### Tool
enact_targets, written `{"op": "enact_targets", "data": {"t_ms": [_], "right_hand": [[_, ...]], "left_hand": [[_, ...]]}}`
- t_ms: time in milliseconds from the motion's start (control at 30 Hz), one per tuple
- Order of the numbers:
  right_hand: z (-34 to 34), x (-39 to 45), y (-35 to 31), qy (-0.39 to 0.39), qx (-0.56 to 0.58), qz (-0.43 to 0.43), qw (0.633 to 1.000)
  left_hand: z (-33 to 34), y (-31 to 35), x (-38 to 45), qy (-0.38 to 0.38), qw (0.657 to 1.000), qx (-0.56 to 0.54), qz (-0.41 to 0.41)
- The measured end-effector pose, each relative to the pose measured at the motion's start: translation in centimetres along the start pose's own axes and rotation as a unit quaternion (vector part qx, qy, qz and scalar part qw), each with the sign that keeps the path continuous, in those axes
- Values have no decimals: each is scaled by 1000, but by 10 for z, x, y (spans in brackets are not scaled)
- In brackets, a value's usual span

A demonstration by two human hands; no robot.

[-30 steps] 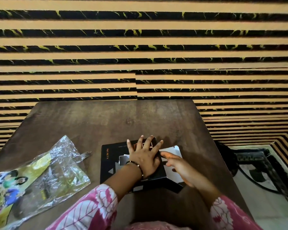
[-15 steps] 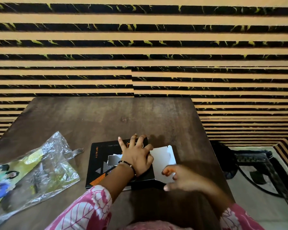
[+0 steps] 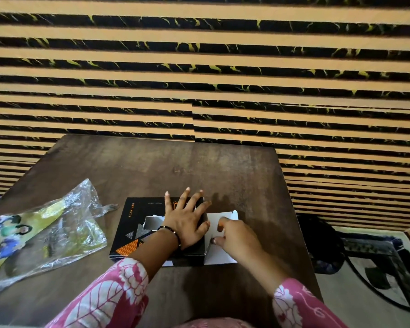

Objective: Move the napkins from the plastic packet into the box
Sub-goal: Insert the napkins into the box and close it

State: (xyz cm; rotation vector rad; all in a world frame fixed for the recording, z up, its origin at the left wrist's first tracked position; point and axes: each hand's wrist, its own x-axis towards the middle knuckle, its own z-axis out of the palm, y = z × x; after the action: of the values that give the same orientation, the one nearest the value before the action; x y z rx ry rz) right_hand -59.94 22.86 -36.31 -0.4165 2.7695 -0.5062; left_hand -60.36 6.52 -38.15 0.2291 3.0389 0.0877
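Head view | left hand (image 3: 185, 221) flat, fingers spread wide on box (image 3: 137, 230) | right hand (image 3: 237, 235) curled, pinching white flap (image 3: 219, 255) | packet (image 3: 45, 233) left on table (image 3: 199, 171)

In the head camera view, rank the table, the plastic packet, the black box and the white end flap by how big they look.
1. table
2. plastic packet, though nearness to the camera and the wide lens may enlarge it
3. black box, partly covered by the left hand
4. white end flap, partly covered by the right hand

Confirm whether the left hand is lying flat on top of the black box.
Yes, the left hand lies spread, palm down, on the lid of the black box.
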Motion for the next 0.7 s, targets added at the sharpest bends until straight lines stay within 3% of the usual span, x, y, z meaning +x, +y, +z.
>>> {"op": "enact_targets", "data": {"t_ms": [167,300,400,500,533,600,633,700], "right_hand": [[8,14,-4,-36,6,-18,999],[15,21,8,-70,124,-13,990],[19,17,24,17,197,-16,980],[25,4,39,139,177,58,973],[25,1,43,141,209,107,962],[23,-4,42,91,363,197,906],[22,-5,40,62,425,214,877],[26,-5,37,34,454,198,868]], "left_hand": [[-6,1,-4,-26,999,3,20],[-5,-1,-2,-17,1000,-2,12],[-7,3,-2,-24,1000,6,1],[-7,3,-2,-19,1000,5,-4],[-6,3,-1,-16,1000,3,-3],[-5,2,-1,-13,1000,7,2],[-5,2,-1,-13,1000,10,4],[-3,1,0,-13,1000,5,4]]}}
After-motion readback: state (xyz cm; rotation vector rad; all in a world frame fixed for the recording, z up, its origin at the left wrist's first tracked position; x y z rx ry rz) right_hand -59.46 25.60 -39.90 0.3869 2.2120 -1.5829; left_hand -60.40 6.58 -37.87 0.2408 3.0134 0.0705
